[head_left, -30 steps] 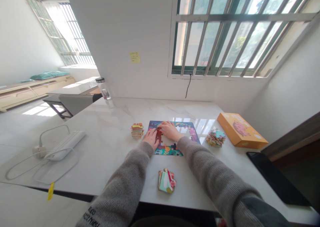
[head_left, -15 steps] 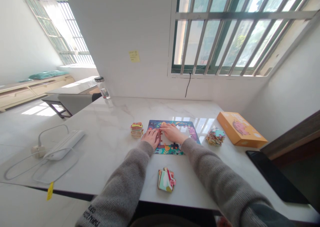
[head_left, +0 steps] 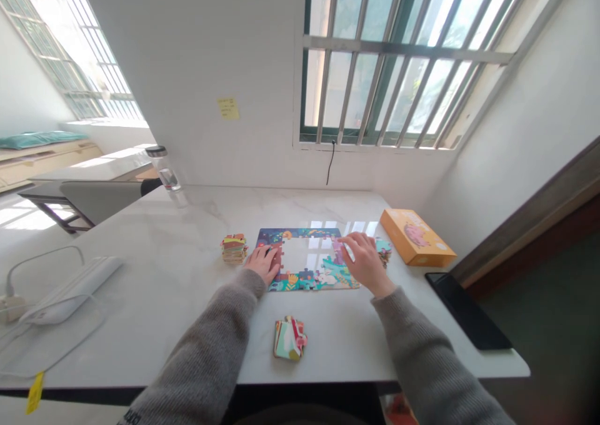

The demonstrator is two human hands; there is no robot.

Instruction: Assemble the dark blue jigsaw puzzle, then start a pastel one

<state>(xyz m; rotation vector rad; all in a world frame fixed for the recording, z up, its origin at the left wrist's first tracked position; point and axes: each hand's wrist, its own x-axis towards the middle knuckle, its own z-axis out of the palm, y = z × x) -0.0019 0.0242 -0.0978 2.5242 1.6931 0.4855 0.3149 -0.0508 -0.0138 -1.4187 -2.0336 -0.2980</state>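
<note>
A jigsaw puzzle (head_left: pixel 291 281) lies on the white table, joined into a colourful border around a bare middle. My left hand (head_left: pixel 264 263) rests flat on its left side, fingers spread over the dark and brown pieces. Over the right side, my right hand (head_left: pixel 364 261) has its fingers extended and slightly bent, fingertips at the purple pieces; nothing shows in its grasp. Left of the puzzle stands a stack of puzzle pieces (head_left: pixel 234 250). Another pile of pieces (head_left: pixel 383 249) is partly hidden behind my right hand. A third small stack (head_left: pixel 289 340) sits in front, nearer to me.
An orange box (head_left: pixel 416 239) lies at the right, with a flat black device (head_left: pixel 469 312) in front of it. On the left are a white power strip (head_left: pixel 72 292) and its cable. A clear bottle (head_left: pixel 165 170) stands at the far left corner.
My right hand has moved from the puzzle's upper left over to its right side, uncovering the middle. My left hand stays on the left side. The view has shifted to the right.
</note>
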